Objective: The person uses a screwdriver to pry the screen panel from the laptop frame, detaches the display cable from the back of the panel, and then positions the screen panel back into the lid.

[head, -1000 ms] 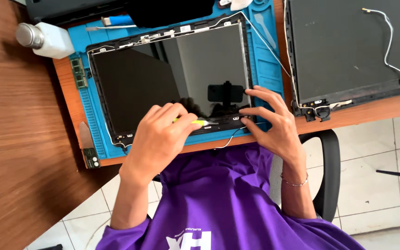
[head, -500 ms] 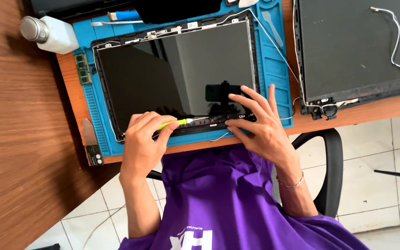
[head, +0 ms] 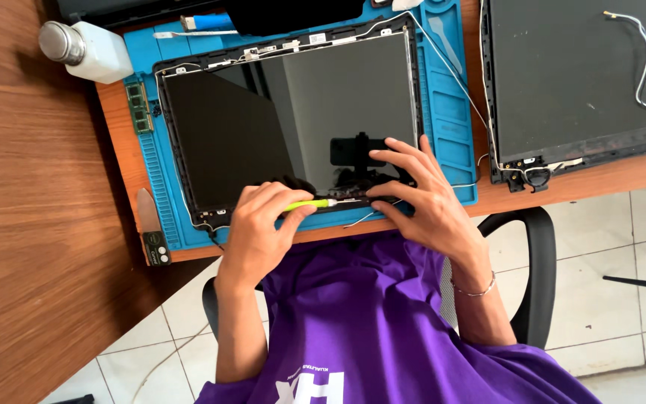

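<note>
Glossy black glass of a laptop screen panel (head: pixel 293 127) lies flat in its frame on a blue mat (head: pixel 450 97), just beyond both hands. The left hand (head: pixel 259 232) is closed around a yellow-green screwdriver (head: pixel 309 203), whose tip points toward the right hand, along the panel's near edge. The right hand (head: pixel 424 198) is spread open, fingertips pressing on that same edge by the hinge strip; it grips nothing.

The front bezel already seems to be off: bare metal tabs and thin cables (head: pixel 454 75) run round the panel's rim. The panel itself still sits in the lid, so freeing it at the near edge looks like the step in hand, with lifting it out still to do. Whether any screws remain there I cannot tell.

Well beyond the right hand lies a second dark lid (head: pixel 577 75) on the wooden worktop (head: pixel 31 224). Beyond the left hand stands a white bottle (head: pixel 87 51), and memory sticks (head: pixel 138 106) lie on the mat.
</note>
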